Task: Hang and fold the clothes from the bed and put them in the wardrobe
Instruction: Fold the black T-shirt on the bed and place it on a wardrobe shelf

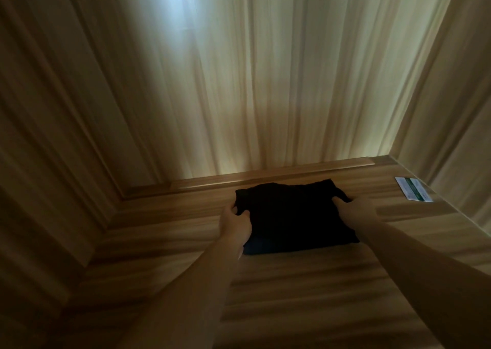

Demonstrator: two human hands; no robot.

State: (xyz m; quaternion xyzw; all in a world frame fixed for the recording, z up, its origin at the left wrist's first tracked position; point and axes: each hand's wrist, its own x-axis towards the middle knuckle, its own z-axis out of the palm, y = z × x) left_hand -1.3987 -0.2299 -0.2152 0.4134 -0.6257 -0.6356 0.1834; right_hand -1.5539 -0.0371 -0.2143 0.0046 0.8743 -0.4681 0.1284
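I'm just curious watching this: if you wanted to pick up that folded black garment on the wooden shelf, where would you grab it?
By its two short side edges, one hand from each side, as the left hand and right hand do now. The folded black garment lies flat and wide, so holding both sides probably keeps the fold together.

Dim, soft blur — pale glare upper left, edges bowed.

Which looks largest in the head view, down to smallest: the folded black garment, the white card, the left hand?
1. Folded black garment, clearly largest.
2. Left hand, gripping the garment's left edge.
3. White card, smallest, though it lies farther back, so less sure.
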